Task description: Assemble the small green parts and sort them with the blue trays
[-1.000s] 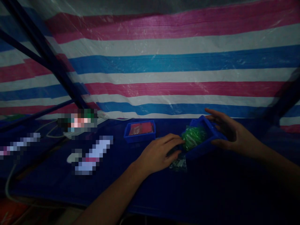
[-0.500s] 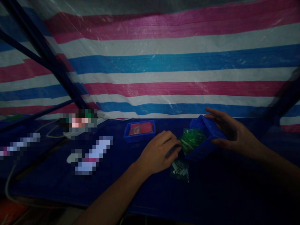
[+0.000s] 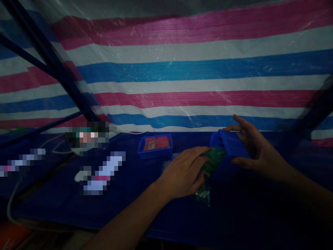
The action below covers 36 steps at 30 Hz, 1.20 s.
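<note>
My right hand [image 3: 251, 146] grips a small blue plastic bin [image 3: 229, 147] and holds it tipped steeply toward the left, its opening facing my left hand. My left hand [image 3: 186, 173] lies at the bin's mouth with its fingers curled over a green plastic bag [image 3: 214, 161] that comes out of the bin. A clear bag of small pale parts [image 3: 203, 194] lies on the dark blue table [image 3: 130, 205] just below my left hand.
A second blue bin [image 3: 155, 145] with a red packet inside stands at the middle back. Blurred items, a white cable [image 3: 10, 205] and a small white object [image 3: 78, 176] lie at the left. A striped tarpaulin [image 3: 182, 69] and dark slanting poles stand behind.
My right hand has tipped the blue bin further over to the left. My left hand has moved right onto the green bag, covering more of it; the clear bag lies lower on the table.
</note>
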{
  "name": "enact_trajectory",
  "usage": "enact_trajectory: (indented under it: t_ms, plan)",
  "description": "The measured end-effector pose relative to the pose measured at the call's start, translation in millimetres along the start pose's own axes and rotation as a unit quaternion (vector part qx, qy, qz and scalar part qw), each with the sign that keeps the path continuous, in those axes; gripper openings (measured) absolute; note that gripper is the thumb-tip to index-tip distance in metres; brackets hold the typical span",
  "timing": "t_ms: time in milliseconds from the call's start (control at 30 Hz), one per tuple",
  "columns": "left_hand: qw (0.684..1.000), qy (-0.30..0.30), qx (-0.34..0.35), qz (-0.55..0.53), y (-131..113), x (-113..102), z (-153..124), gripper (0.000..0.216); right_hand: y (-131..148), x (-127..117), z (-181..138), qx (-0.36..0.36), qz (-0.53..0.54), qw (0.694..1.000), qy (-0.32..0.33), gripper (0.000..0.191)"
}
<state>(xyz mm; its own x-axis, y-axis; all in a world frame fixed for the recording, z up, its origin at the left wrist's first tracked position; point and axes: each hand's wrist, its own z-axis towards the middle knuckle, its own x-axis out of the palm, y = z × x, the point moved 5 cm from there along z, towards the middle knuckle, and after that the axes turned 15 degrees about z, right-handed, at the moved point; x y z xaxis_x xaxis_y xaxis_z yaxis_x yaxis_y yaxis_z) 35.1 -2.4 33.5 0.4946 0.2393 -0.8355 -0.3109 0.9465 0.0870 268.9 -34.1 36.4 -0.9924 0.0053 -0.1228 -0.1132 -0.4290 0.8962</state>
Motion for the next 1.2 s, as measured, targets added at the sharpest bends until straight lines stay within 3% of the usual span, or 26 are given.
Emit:
enact_trajectory:
  t_ms: [233, 600, 933, 1200]
  plan:
    - [0.997, 0.042, 0.062, -0.025, -12.6, 6.1, 8.6, 0.078, 4.5, 6.7, -1.5, -0.035, 0.0, 0.999, -0.006, 0.111]
    - [0.997, 0.04, 0.068, 0.013, -9.5, 16.2, 13.6, 0.072, 8.8, 30.0, -0.4, -0.083, 0.031, 0.996, 0.0, 0.108]
    - [0.996, 0.066, 0.061, 0.019, -10.6, 21.2, 11.8, 0.069, 13.2, 42.5, 0.5, -0.084, -0.018, 0.996, 0.026, 0.098]
    - [0.994, 0.09, 0.055, -0.006, -10.0, 24.4, 9.8, 0.084, 10.3, 47.1, 1.1, -0.102, -0.045, 0.993, 0.035, 0.102]
